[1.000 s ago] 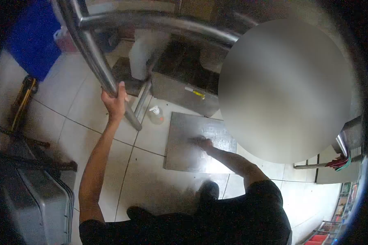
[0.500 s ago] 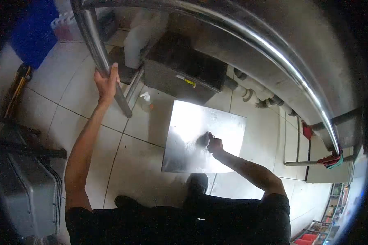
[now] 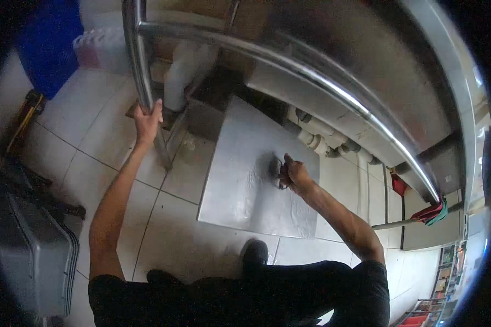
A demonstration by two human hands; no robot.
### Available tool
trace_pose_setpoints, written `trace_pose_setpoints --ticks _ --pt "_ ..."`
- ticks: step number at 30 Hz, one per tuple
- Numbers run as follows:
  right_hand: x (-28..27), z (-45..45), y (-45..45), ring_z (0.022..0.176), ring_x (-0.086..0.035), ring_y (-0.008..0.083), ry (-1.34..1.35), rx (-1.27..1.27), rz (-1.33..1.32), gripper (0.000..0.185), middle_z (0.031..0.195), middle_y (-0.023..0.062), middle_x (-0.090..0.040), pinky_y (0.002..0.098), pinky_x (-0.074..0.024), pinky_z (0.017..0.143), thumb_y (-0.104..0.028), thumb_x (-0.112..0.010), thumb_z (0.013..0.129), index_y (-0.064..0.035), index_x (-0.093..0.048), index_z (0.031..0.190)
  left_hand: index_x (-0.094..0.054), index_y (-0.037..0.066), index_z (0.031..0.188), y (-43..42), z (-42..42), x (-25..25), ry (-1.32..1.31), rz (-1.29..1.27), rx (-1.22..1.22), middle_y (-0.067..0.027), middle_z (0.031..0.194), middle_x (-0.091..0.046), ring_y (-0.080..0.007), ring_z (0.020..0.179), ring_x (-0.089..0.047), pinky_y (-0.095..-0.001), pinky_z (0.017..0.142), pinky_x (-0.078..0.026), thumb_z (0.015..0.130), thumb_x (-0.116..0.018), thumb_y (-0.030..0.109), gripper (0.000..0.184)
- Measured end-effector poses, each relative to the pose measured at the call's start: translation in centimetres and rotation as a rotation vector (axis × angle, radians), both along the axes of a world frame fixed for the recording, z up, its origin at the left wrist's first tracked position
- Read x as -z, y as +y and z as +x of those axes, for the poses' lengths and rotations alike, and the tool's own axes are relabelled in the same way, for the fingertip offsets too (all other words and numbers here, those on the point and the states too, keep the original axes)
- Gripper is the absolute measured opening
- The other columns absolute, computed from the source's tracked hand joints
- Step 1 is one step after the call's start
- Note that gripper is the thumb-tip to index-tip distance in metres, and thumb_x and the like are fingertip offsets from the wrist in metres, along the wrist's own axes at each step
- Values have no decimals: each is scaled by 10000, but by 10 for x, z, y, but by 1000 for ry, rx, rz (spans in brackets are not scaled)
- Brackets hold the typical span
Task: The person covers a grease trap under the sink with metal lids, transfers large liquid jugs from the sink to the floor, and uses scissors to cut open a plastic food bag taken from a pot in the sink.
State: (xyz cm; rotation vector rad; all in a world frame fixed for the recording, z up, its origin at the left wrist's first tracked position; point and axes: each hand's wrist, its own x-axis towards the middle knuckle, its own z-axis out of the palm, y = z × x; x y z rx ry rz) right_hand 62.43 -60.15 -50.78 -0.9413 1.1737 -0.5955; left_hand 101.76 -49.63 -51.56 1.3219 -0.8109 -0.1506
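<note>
My left hand (image 3: 148, 121) is closed around a round steel table leg (image 3: 139, 71), a little above the leg's foot. With my right hand (image 3: 295, 174) I grip a small handle in the middle of a square stainless steel lid (image 3: 240, 158). Wet streaks mark the lid's surface, and it is tilted above the floor. Behind the lid's upper part, a dark box (image 3: 204, 117) on the floor is partly hidden. A faint clear pump bottle (image 3: 189, 143) stands between the leg and the lid.
A long steel rail (image 3: 311, 79) curves across above my hands. Plastic pipes (image 3: 316, 143) run at the right, near red and green cloths (image 3: 432, 213). Grey stacked bins (image 3: 41, 250) stand at the lower left; my shoe (image 3: 255, 252) is just below the lid.
The lid has come up and nearer to me, its far corner swinging up in front of the dark box. My left hand keeps its hold on the leg.
</note>
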Motion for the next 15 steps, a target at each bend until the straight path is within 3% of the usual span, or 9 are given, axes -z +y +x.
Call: trace_pose_setpoints --ticks 3,7,15 --pt "-9 32 -23 394 -235 144 24 21 -44 390 499 14 -306 319 -195 383 -286 -406 944 -104 -386 600 -489 61 767 2 13 10 8 89 88 -8 578 -522 -85 496 -489 -248 480 -388 817 -646 275 270" --pt "4 67 -74 381 -280 153 -48 -20 -99 320 508 35 -341 329 -224 372 -217 -410 940 -72 -413 655 -502 57 787 5 7 0 48 17 161 -8 576 -513 -91 511 -506 -251 485 -403 806 -654 310 296" --pt "-3 132 -165 502 -331 182 -30 -74 -297 252 621 64 -384 347 -263 467 -232 -411 935 -66 -434 746 -492 64 792 -4 13 17 106 -47 141 4 574 -508 -89 486 -491 -240 473 -394 825 -637 241 232"
